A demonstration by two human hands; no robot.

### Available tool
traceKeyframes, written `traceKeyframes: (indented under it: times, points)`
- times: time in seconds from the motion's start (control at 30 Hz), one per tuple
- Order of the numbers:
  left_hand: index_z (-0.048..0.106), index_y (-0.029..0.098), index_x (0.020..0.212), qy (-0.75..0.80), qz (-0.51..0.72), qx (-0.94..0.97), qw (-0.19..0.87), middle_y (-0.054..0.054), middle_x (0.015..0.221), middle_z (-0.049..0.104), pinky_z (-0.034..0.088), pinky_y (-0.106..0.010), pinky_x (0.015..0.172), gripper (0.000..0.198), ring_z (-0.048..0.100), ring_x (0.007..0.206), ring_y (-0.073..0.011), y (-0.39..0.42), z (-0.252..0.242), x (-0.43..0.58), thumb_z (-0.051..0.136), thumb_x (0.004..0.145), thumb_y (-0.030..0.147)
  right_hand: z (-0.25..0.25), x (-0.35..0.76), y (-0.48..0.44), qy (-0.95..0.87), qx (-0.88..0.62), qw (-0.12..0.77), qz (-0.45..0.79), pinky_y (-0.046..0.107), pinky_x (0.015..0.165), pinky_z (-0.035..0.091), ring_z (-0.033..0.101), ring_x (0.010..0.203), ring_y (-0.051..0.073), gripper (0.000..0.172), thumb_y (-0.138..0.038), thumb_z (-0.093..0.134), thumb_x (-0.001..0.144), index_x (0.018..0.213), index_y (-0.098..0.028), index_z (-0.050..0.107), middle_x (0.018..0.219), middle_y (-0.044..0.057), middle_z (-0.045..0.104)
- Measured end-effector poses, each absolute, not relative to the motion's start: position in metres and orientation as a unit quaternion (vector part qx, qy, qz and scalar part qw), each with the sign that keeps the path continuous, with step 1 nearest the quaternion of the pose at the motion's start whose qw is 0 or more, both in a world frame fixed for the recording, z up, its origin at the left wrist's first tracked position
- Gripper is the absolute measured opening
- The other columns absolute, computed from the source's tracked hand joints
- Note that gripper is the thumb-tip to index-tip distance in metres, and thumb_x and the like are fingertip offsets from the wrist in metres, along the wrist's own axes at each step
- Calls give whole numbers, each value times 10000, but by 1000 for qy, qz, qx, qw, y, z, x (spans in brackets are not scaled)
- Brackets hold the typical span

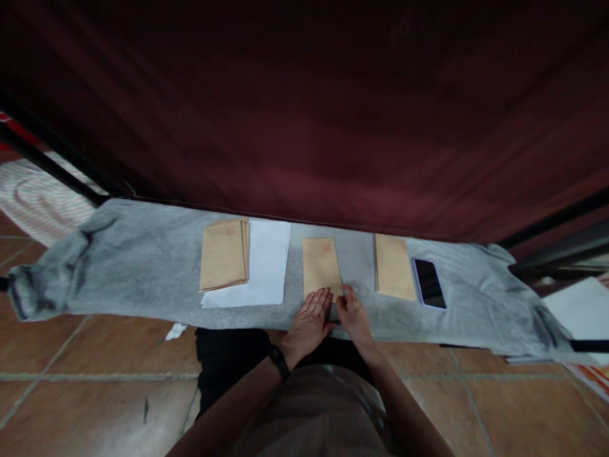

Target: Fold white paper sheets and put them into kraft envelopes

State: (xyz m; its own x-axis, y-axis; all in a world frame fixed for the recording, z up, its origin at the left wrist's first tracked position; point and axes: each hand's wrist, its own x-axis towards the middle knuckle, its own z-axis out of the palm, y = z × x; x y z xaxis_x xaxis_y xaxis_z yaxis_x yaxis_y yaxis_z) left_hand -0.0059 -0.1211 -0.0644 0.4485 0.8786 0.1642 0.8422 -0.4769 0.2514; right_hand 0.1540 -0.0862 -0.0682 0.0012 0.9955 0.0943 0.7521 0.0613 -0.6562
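Observation:
A brown paper envelope (321,263) with a small reddish mark near its top right corner lies on the grey cloth in front of me. My left hand (309,319) rests flat over its near edge, fingers stretched out and pointing up and right. A dark band is on that wrist. At the envelope's near right corner, my right hand (353,317) is closed, its curled fingers pinching the edge. The fingertips there are partly hidden. Left of the hands, a stack of brown envelopes (223,257) overlaps white paper sheets (269,263). More brown envelopes (394,266) lie to the right.
A phone (429,284) with a pale purple edge lies right of the right-hand envelopes. Grey cloth (143,260) covers the narrow surface, backed by a dark red curtain (304,127). Below is a tiled floor (118,355) with a crumpled white scrap (176,331).

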Motion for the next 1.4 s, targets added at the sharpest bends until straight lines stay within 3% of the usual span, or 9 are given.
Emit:
traceKeyframes:
  times: [0.13,0.23,0.33,0.63,0.9,1.1,1.4]
  points:
    - [263,115,1551,500,118,856,49,-151,1627,263,213,-440,1240,692,205,1518,-251,-121,-63,-8,441,994,485,-64,161,-100,-760,-587,261,99,400,877,547,670,1042,258,385,-241,362,1003,1315,-162,573,1175,158,689]
    - [238,90,1557,497,109,860,43,-160,1628,256,209,-420,1242,718,195,1521,-242,-122,-63,-10,443,993,485,-68,164,-107,-824,-513,227,74,443,1077,453,544,1286,247,426,-237,348,1017,1397,-180,532,1381,128,597]
    - [223,81,1561,494,110,862,39,-162,1627,255,195,-419,1246,738,182,1524,-242,-124,-63,-13,411,997,518,-76,167,-111,-856,-477,190,55,459,1168,360,433,1405,235,488,-248,336,1029,1499,-145,418,1498,120,501]
    - [263,85,1550,489,94,867,24,-162,1629,244,178,-423,1249,761,170,1526,-250,-126,-61,-23,413,985,572,-77,176,-117,-879,-458,133,11,468,1190,297,368,1453,256,528,-336,395,1036,1539,-181,358,1576,101,387]
    - [280,57,1530,485,83,870,32,-194,1618,253,176,-417,1249,801,173,1522,-268,-129,-55,-36,490,954,572,-79,182,-122,-867,-473,154,-6,449,1200,257,447,1401,231,514,-308,357,1049,1545,-175,342,1532,97,456]
    - [271,55,1529,504,85,857,59,-200,1617,248,163,-428,1247,806,155,1526,-274,-133,-53,-38,468,955,585,-79,184,-123,-865,-473,167,7,470,1185,269,435,1408,248,514,-310,355,1051,1542,-160,343,1528,112,462]
    - [283,91,1533,529,127,837,59,-165,1625,263,166,-437,1242,612,175,1525,-242,-109,-59,-21,312,1027,434,-74,181,-122,-868,-471,156,3,494,1164,277,440,1385,264,450,-301,425,1029,1474,-253,472,1533,85,465]
